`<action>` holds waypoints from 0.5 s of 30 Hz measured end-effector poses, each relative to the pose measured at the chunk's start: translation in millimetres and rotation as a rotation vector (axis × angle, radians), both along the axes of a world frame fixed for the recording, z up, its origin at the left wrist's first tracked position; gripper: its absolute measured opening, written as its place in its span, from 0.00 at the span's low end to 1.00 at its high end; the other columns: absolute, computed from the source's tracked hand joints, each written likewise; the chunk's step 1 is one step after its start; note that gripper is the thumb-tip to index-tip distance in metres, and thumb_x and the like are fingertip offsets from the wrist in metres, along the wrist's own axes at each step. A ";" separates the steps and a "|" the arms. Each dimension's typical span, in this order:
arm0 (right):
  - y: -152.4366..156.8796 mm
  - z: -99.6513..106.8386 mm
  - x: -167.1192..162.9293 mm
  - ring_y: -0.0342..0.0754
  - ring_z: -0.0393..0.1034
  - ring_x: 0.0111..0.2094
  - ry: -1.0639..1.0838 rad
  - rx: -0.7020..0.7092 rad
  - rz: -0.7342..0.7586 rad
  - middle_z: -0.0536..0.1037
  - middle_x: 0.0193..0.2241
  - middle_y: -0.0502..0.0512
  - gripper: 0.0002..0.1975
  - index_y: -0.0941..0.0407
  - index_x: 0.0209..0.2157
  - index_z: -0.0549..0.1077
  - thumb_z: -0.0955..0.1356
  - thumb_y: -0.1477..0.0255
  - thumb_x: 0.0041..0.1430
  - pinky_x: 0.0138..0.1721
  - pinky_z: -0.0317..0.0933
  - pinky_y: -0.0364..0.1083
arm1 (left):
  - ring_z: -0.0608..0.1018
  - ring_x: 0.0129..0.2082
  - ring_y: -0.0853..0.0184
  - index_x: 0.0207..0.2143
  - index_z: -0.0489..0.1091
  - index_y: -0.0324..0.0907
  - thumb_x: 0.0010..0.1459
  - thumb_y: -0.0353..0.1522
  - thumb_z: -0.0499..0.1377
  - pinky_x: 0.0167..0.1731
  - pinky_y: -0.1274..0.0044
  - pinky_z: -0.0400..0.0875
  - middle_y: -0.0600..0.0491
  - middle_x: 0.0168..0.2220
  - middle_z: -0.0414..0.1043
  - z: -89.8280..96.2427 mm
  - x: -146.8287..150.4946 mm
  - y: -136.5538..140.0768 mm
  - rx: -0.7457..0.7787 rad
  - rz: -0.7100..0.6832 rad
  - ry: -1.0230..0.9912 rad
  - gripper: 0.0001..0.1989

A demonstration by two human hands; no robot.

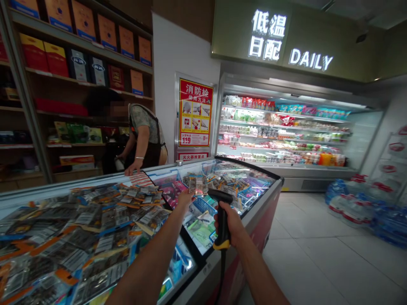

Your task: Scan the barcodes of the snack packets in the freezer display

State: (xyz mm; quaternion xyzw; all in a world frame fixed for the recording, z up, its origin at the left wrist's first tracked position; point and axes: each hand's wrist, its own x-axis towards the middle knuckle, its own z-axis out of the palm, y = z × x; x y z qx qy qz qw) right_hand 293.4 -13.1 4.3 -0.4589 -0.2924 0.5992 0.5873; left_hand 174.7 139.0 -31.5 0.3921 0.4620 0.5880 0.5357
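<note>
My right hand (233, 222) is wrapped round the black-and-yellow grip of a barcode scanner (223, 220), its head pointing left. A cable hangs down from the handle. My left hand (187, 198) reaches forward and pinches a small flat packet (199, 185) with a pale label, just ahead of the scanner's head. Under both hands is the glass top of a chest freezer (203, 250). Many similar packets (85, 228) with barcodes and orange or blue edges lie spread over the glass at the left, and more packets (233, 182) lie on the far part.
Across the freezer a person (144, 131) bends over, one hand on its far edge. Behind stand shelves of boxes (84, 25). An open refrigerated case (286, 131) fills the back wall. Packs of bottled water (352, 203) stand on the tiled floor (305, 254) at right.
</note>
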 end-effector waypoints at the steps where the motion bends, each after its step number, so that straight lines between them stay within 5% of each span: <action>1: 0.2 0.9 -1.1 0.40 0.60 0.11 0.000 -0.002 0.003 0.67 0.12 0.46 0.13 0.57 0.25 0.64 0.63 0.61 0.48 0.10 0.53 0.39 | 0.74 0.26 0.72 0.24 0.69 0.39 0.44 0.20 0.57 0.30 0.79 0.70 0.54 0.24 0.72 0.2 -2.7 0.4 -0.006 -0.004 -0.011 0.07; 4: 0.6 4.2 -3.9 0.40 0.59 0.11 -0.010 0.008 0.012 0.67 0.12 0.46 0.13 0.57 0.25 0.64 0.63 0.61 0.48 0.11 0.53 0.39 | 0.73 0.23 0.73 0.28 0.70 0.39 0.43 0.17 0.55 0.28 0.81 0.69 0.54 0.24 0.71 0.5 -8.9 0.0 -0.019 0.000 -0.031 0.12; 10: 1.1 10.1 -10.1 0.40 0.59 0.11 -0.009 -0.020 0.039 0.66 0.11 0.46 0.13 0.57 0.28 0.65 0.62 0.61 0.50 0.11 0.53 0.39 | 0.71 0.20 0.75 0.52 0.60 0.45 0.40 0.15 0.54 0.22 0.83 0.66 0.57 0.25 0.72 0.1 -16.5 -3.8 0.073 0.041 0.096 0.35; 15: 1.0 12.0 -14.1 0.40 0.59 0.11 0.009 -0.046 0.062 0.66 0.11 0.46 0.13 0.57 0.27 0.65 0.61 0.61 0.51 0.11 0.52 0.39 | 0.70 0.19 0.75 0.50 0.64 0.41 0.40 0.17 0.54 0.19 0.84 0.60 0.55 0.26 0.73 -1.5 -23.5 -2.2 0.162 0.015 0.441 0.31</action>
